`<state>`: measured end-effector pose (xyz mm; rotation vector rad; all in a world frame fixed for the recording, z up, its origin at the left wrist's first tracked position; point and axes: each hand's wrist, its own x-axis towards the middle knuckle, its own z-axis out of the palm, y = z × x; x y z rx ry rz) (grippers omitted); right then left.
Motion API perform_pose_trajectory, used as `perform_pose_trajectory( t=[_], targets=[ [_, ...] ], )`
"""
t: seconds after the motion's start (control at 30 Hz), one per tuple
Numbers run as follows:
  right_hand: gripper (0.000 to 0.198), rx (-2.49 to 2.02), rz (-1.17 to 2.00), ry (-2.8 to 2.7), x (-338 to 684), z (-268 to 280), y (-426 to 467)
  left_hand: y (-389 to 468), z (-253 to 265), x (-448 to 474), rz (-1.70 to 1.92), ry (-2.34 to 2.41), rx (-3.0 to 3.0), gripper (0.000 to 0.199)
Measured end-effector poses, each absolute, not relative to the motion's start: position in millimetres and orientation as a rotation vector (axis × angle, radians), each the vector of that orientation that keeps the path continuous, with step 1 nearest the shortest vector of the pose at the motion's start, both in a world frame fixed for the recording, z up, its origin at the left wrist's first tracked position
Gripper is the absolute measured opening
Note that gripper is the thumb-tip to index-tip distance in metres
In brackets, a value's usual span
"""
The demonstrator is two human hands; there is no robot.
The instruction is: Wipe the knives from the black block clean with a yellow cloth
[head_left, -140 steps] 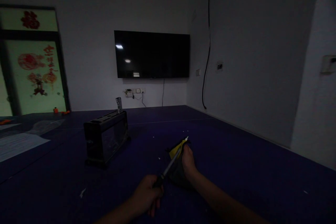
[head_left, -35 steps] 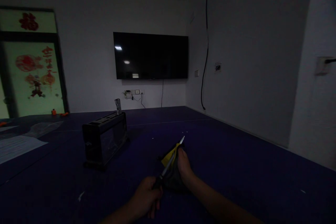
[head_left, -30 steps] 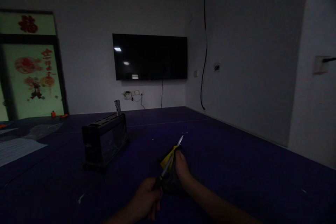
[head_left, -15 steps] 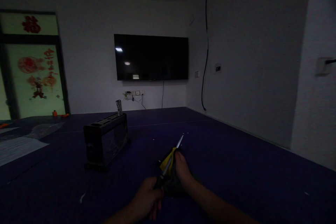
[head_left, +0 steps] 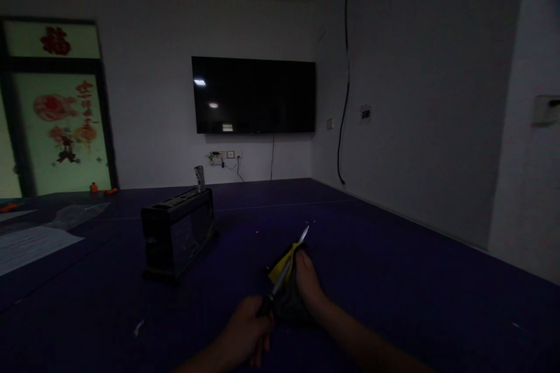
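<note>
My left hand (head_left: 245,326) is closed round the dark handle of a screwdriver (head_left: 280,284), low in the middle of the head view. The metal shaft slants up and away to the right, and its bright tip shows past a cloth. That cloth (head_left: 292,300) is dark grey with a yellow side and lies folded about the shaft. My right hand (head_left: 310,280) grips the cloth against the shaft, thumb on top. Its other fingers are hidden behind the cloth.
A dark box-shaped appliance (head_left: 175,236) stands on the purple tabletop (head_left: 394,291) to the left, a small patterned object (head_left: 199,178) upright on it. Paper (head_left: 37,249) and clear plastic (head_left: 79,215) lie farther left. Behind are a wall television (head_left: 254,96) and a hanging cable (head_left: 347,76).
My right hand and the cloth have shifted slightly up the shaft towards the tip. My left hand keeps its hold on the handle, nearly unmoved. The view has turned a little.
</note>
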<state>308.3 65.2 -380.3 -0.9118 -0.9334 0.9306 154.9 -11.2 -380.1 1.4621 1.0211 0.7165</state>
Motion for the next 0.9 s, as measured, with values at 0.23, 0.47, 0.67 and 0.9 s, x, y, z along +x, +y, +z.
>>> perform_pose_trajectory(
  t=[0.23, 0.47, 0.67, 0.9],
  targets=[
    [0.062, -0.919, 0.949, -0.984, 293, -383, 51, -11, -381, 156, 0.741, 1.004, 1.448, 0.022],
    [0.067, -0.897, 0.999, -1.006, 292, -383, 47, -9, -383, 157, 0.756, 0.988, 1.441, 0.023],
    [0.058, -0.894, 1.011, -0.981, 294, -382, 49, -10, -383, 157, 0.758, 0.982, 1.425, 0.021],
    [0.048, -0.915, 1.001, -0.925, 303, -380, 61, -10, -380, 157, 0.718, 1.008, 1.454, 0.016]
  ],
)
